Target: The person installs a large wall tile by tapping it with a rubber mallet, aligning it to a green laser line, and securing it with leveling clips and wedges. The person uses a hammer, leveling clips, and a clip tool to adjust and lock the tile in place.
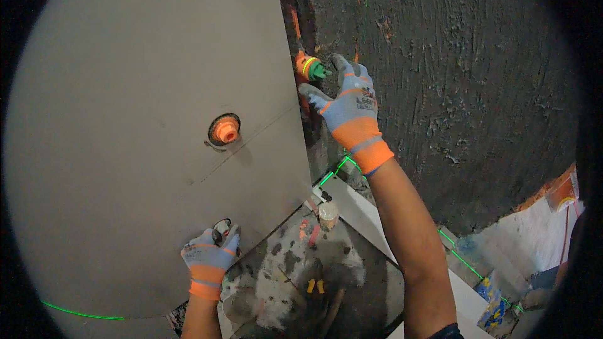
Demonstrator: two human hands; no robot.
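The left hand [209, 252] gripped the lower edge of a large grey tile [138, 119], fingers curled round it. The right hand [349, 107] was open, fingertips at the tile's right edge beside a green-tipped pipe stub [312, 68]. An orange pipe cap [225, 130] poked through the tile's hole. The tile stood against a rough dark wall [452, 75]; a green laser line [81, 315] crossed its lower edge.

Left hand [210, 256]: gloved, grey with orange cuff; low in view, fingers curled upward, thumb side to the right.
Left forearm: bare, short stretch rising from the lower edge.
Right hand [350, 110]: gloved alike; raised, thumb and forefinger spread apart.
Right forearm: bare, extended long from the lower edge.
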